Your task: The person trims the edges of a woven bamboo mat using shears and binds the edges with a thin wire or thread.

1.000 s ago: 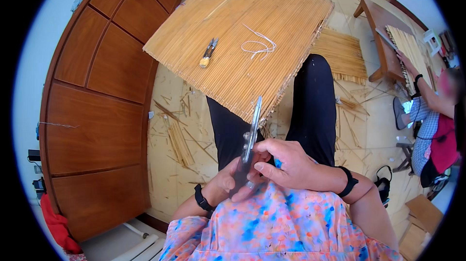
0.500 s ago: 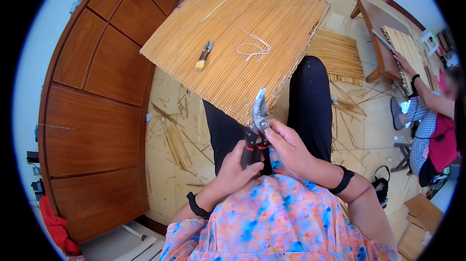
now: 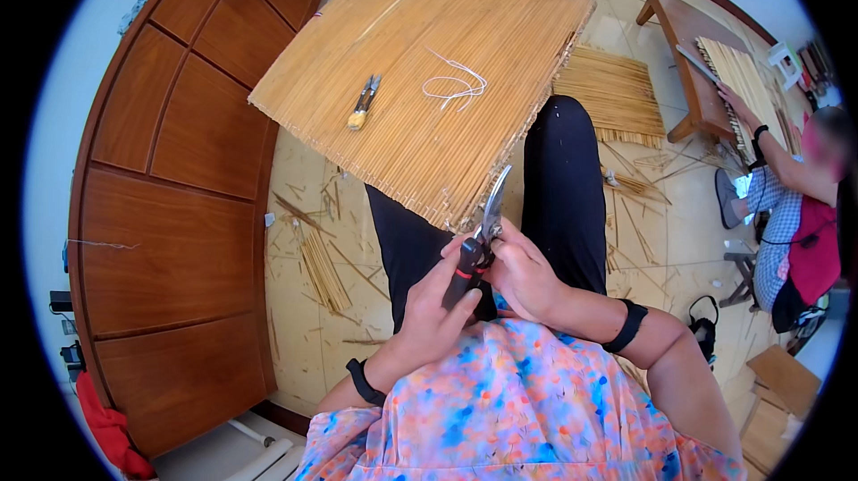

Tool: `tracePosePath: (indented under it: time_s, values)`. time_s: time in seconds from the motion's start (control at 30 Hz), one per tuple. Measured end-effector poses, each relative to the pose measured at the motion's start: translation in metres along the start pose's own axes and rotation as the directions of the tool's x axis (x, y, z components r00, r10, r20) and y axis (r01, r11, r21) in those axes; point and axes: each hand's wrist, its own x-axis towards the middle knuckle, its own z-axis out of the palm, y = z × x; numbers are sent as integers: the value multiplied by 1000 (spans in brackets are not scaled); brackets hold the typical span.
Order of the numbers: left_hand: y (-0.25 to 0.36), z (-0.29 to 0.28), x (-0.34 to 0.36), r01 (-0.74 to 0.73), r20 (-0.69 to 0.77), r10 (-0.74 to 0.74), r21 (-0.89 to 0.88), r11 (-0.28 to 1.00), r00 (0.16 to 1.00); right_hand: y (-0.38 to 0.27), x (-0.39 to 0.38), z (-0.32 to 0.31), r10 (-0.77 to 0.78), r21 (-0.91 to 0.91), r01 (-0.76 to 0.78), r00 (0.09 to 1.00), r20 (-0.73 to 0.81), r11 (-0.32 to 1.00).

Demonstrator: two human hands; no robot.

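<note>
Over my lap, both hands are on a pair of pruning shears (image 3: 470, 259) with black and red handles and a curved metal blade pointing away from me. My left hand (image 3: 435, 300) is wrapped round the handles. With fingers and thumb, my right hand (image 3: 525, 272) grips the shears near the pivot, below the blade. Just beyond the blade lies a large mat of straw-coloured stalks (image 3: 393, 137), its near corner above my knees. On the mat rest small thread snips (image 3: 364, 103) with a yellowish end and a loose coil of white string (image 3: 456, 85).
Wooden cabinets (image 3: 170, 240) stand along the left. A second stalk mat (image 3: 608, 92) and scattered stalks (image 3: 322, 271) lie on the tiled floor. At right, a person's hand (image 3: 736, 104) works at a wooden bench (image 3: 684, 52) holding another mat.
The shears have turned, so the blade now shows more edge-on and leans to the right. My hands stay on them. The whole view has shifted slightly.
</note>
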Motion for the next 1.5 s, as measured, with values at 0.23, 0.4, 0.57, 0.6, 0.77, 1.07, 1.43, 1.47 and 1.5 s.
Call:
tracePosePath:
  time_s: [0.23,0.4,0.57,0.6,0.77,1.07,1.43,1.47,1.5]
  values:
    - [14,-15,2,325,203,-259,-452,831,944,-23,-3,7,19,-405,5,998,56,914]
    - [16,-23,-15,538,443,-330,-788,299,833,-16,-17,13,31,-377,13,993,110,926]
    - [-14,-34,-38,695,669,-222,-716,60,709,-32,-24,24,127,-463,-27,974,186,886]
    - [-14,-33,-38,695,669,-220,-717,59,710,-30,-23,23,127,-465,-27,975,185,885]
    - [-21,-26,-41,613,616,-14,-786,-84,788,-46,-21,42,261,-444,-211,964,54,871]
    - [11,-49,-14,551,501,-242,-682,481,831,-22,-13,17,-113,-401,230,949,294,887]
    - [32,-68,-7,244,33,-260,249,937,965,-24,-5,21,-155,-249,214,960,234,944]
    - [18,-74,-12,329,-41,-331,-57,943,943,-25,-5,20,-188,-158,247,930,315,956]
    - [4,-85,-9,362,71,-357,-292,885,931,-27,-5,22,-222,-65,267,893,391,961]
